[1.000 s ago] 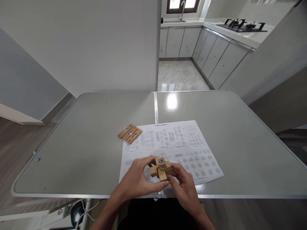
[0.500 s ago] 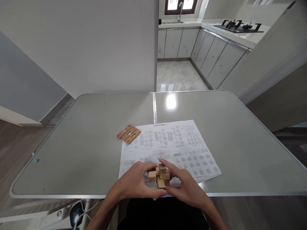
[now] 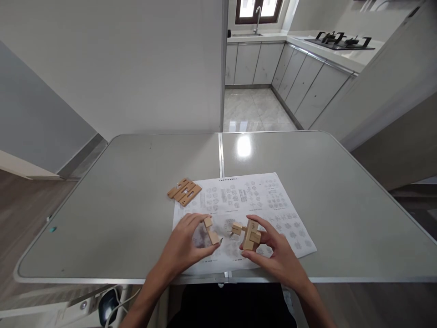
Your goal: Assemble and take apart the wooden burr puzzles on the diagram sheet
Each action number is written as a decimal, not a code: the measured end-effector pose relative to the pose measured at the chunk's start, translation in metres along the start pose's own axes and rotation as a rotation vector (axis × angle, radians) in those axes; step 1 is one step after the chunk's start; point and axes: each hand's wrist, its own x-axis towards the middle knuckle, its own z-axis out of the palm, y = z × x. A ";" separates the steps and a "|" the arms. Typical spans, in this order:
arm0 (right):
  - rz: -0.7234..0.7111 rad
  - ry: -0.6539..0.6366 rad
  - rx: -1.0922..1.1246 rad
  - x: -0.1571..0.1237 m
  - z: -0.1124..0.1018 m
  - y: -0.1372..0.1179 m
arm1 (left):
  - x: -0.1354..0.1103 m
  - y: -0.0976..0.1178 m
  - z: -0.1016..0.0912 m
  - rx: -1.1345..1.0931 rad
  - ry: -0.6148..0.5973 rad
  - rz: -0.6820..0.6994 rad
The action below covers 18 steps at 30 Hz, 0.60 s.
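My left hand (image 3: 184,243) pinches a single notched wooden bar (image 3: 210,230) just above the printed instruction sheet (image 3: 273,209). My right hand (image 3: 278,253) grips the remaining wooden puzzle cluster (image 3: 248,232), a cross of interlocked bars with a number on its top face. A gap of a few centimetres separates the bar from the cluster. Both hands hover low over the sheet near the table's front edge.
Three flat notched wooden pieces (image 3: 184,191) lie side by side at the sheet's upper left corner. The grey folding table (image 3: 129,200) has a centre seam and a metal rim. A white wall stands behind; a kitchen with cabinets opens at the back right.
The puzzle was one cluster held by both hands. Now my left hand has pulled one bar out to the left, and my right hand has carried the rest to the right.
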 end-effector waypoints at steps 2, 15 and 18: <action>0.024 -0.005 -0.005 -0.001 0.003 0.002 | -0.004 -0.017 0.004 0.103 0.136 0.034; 0.052 -0.079 -0.013 0.006 0.022 0.001 | -0.028 -0.062 0.003 0.478 0.491 -0.296; 0.070 -0.100 0.010 0.009 0.029 -0.004 | -0.021 -0.063 0.006 0.493 0.512 -0.327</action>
